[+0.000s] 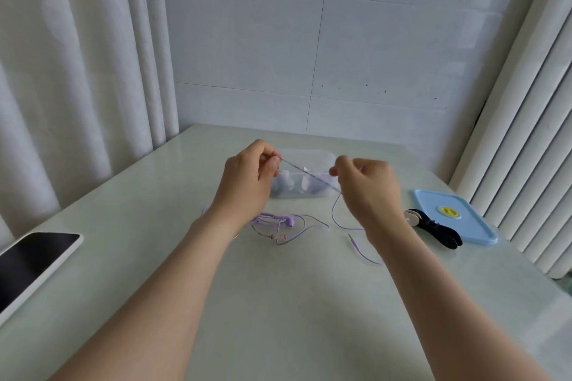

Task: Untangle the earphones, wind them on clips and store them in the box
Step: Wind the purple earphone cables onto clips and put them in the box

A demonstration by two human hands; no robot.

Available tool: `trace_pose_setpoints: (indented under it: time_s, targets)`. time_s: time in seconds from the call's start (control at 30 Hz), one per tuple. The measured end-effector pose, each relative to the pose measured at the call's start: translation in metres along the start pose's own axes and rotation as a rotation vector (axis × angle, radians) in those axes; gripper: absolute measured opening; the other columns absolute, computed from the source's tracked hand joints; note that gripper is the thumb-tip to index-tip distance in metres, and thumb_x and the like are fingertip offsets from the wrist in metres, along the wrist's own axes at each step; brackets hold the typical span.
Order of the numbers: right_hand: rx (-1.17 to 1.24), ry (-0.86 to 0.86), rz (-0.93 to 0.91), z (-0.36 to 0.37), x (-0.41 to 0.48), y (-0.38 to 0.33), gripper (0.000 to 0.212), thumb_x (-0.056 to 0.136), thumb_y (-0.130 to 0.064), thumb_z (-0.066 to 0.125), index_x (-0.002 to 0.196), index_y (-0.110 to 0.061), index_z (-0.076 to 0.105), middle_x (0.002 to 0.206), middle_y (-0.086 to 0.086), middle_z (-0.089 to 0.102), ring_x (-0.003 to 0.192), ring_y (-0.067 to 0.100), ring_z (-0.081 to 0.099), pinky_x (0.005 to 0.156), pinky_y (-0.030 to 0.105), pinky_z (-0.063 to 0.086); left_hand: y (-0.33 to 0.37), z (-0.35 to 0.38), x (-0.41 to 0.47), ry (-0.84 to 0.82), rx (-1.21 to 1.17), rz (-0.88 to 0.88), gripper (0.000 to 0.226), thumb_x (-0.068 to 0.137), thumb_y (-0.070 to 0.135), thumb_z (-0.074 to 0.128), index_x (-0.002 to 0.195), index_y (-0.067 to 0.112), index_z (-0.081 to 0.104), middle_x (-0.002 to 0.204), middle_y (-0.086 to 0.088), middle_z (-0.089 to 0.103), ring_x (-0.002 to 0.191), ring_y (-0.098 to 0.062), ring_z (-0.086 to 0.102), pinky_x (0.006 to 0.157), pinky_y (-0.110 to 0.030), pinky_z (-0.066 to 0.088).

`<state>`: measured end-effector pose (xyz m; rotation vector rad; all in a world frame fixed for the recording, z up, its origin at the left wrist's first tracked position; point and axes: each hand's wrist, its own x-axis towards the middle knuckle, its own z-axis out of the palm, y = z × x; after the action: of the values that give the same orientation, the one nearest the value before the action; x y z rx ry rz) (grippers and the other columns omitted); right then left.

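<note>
Purple earphones [286,224] lie tangled on the pale table, earbuds near the middle and the jack plug [351,238] to the right. A stretch of their cable is pulled taut in the air between my hands. My left hand [247,179] pinches one end of that stretch; my right hand [366,184] pinches the other, and the cable drops from it to the table. Behind my hands stands a clear plastic box [305,187] with pale wound items inside. Black clips [433,226] lie to the right.
A light blue box lid [453,216] with a yellow sticker lies at the right by the black clips. A tablet [31,263] with a dark screen rests at the table's left edge. Curtains hang left and right, a tiled wall behind.
</note>
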<state>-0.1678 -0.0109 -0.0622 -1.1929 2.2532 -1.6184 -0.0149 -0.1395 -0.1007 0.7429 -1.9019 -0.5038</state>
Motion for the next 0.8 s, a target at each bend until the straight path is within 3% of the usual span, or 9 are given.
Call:
trace_pose_setpoints:
  time_s: [0.1, 0.2, 0.27, 0.33, 0.43, 0.57, 0.67, 0.73, 0.8]
  targets:
    - [-0.221, -0.081, -0.056, 0.006, 0.0, 0.008, 0.029, 0.088, -0.016, 0.052, 0.062, -0.004, 0.045, 0.062, 0.013, 0.029, 0.068, 0.025, 0.027, 0.056, 0.035, 0.021, 0.009, 0.001, -0.001, -0.026, -0.033, 0.051, 0.01, 0.103, 0.018, 0.06, 0.098, 0.017, 0.069, 0.073, 0.002, 0.065, 0.067, -0.014, 0.055, 0.063, -0.02, 0.042]
    - [-0.299, -0.083, -0.074, 0.008, 0.003, 0.014, 0.025, 0.089, -0.007, 0.048, 0.075, -0.001, 0.069, 0.066, 0.022, 0.055, 0.072, 0.034, 0.044, 0.061, 0.035, 0.033, 0.017, 0.005, -0.001, -0.053, -0.108, -0.005, 0.012, 0.103, 0.021, 0.059, 0.097, 0.017, 0.068, 0.071, 0.001, 0.061, 0.063, -0.015, 0.049, 0.062, -0.023, 0.04]
    - [-0.304, -0.081, -0.076, 0.008, 0.005, 0.015, 0.024, 0.088, -0.009, 0.05, 0.08, 0.005, 0.068, 0.066, 0.023, 0.051, 0.068, 0.031, 0.04, 0.06, 0.034, 0.033, 0.023, 0.002, 0.001, -0.096, -0.347, -0.154, 0.012, 0.094, 0.024, 0.062, 0.09, 0.016, 0.069, 0.063, 0.006, 0.054, 0.06, -0.014, 0.046, 0.063, -0.03, 0.043]
    - [-0.27, -0.115, -0.041, 0.005, 0.006, 0.015, 0.03, 0.088, -0.016, 0.054, 0.072, 0.007, 0.063, 0.056, 0.013, 0.041, 0.061, 0.025, 0.035, 0.055, 0.032, 0.03, 0.031, -0.004, 0.002, -0.225, -0.664, -0.281, 0.012, 0.085, 0.02, 0.061, 0.082, 0.011, 0.069, 0.06, 0.002, 0.048, 0.058, -0.019, 0.044, 0.061, -0.031, 0.042]
    - [-0.303, -0.225, 0.01, -0.002, 0.01, 0.016, 0.031, 0.085, -0.022, 0.06, 0.074, 0.005, 0.071, 0.05, 0.005, 0.045, 0.056, 0.022, 0.039, 0.054, 0.028, 0.034, 0.042, -0.014, -0.003, -0.503, -0.839, -0.287, 0.013, 0.089, 0.015, 0.062, 0.086, 0.006, 0.071, 0.068, -0.012, 0.056, 0.06, -0.027, 0.052, 0.061, -0.035, 0.044]
    - [-0.545, -0.337, 0.005, -0.009, 0.012, 0.022, 0.029, 0.078, -0.018, 0.061, 0.058, -0.008, 0.042, 0.049, 0.003, 0.035, 0.058, 0.021, 0.03, 0.05, 0.027, 0.028, 0.051, -0.016, -0.014, -0.875, -0.746, -0.304, 0.013, 0.099, 0.009, 0.063, 0.098, 0.005, 0.075, 0.089, -0.017, 0.068, 0.076, -0.031, 0.068, 0.067, -0.038, 0.058]
    - [-0.61, -0.373, 0.072, -0.013, 0.01, 0.026, 0.018, 0.08, -0.021, 0.059, 0.066, -0.009, 0.057, 0.042, -0.003, 0.058, 0.05, 0.02, 0.051, 0.05, 0.027, 0.047, 0.052, -0.013, -0.018, -1.136, -0.641, -0.368, 0.017, 0.104, 0.009, 0.058, 0.109, 0.003, 0.073, 0.107, -0.02, 0.072, 0.097, -0.039, 0.072, 0.077, -0.041, 0.062]
    - [-0.605, -0.404, 0.109, -0.015, 0.01, 0.025, 0.029, 0.089, -0.028, 0.055, 0.081, -0.004, 0.07, 0.055, 0.002, 0.069, 0.053, 0.024, 0.067, 0.057, 0.034, 0.058, 0.049, -0.009, -0.019, -1.255, -0.59, -0.42, 0.026, 0.106, 0.011, 0.05, 0.117, -0.001, 0.071, 0.121, -0.026, 0.071, 0.114, -0.045, 0.069, 0.088, -0.042, 0.061]
    - [-0.508, -0.427, 0.204, -0.017, 0.011, 0.02, 0.04, 0.099, -0.032, 0.046, 0.086, -0.002, 0.069, 0.064, 0.006, 0.068, 0.048, 0.026, 0.067, 0.052, 0.032, 0.057, 0.046, -0.004, -0.02, -1.27, -0.534, -0.497, 0.032, 0.108, 0.008, 0.043, 0.123, -0.007, 0.067, 0.128, -0.029, 0.068, 0.12, -0.044, 0.068, 0.094, -0.043, 0.061]
